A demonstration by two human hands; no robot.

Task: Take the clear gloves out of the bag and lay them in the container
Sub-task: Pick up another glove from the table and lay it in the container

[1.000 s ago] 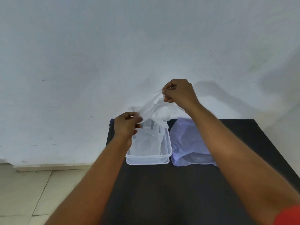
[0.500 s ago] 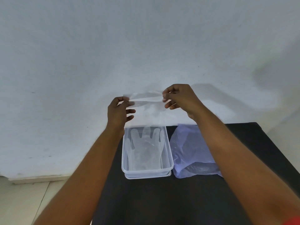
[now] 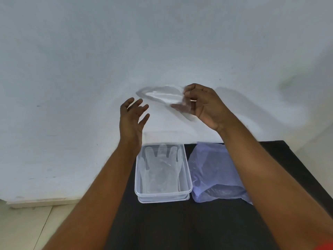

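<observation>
Clear gloves in two places: one glove (image 3: 163,95) is up in the air against the white wall (image 3: 90,60), pinched at its right end by the right hand (image 3: 202,103), thumb and fingertips pressed together on the film, the rest trailing off to the left, blurred and see-through. Right forearm reaches up from the lower right, wrist bent, back of the hand toward the camera. Left hand (image 3: 132,118) is raised too, lower and to the left of the film, grip spread, fingers fanned and pointing up, palm turned inward, apart from the glove and holding nothing. Left forearm climbs from the lower left and crosses the near-left corner of the container (image 3: 187,177). Down on the black counter (image 3: 180,222), the clear container sits with another glove (image 3: 161,168) lying flat inside, fingers toward the wall. Just beside it on the right, touching or nearly so, lies the bluish plastic bag (image 3: 210,170), crumpled, partly hidden under the right forearm
</observation>
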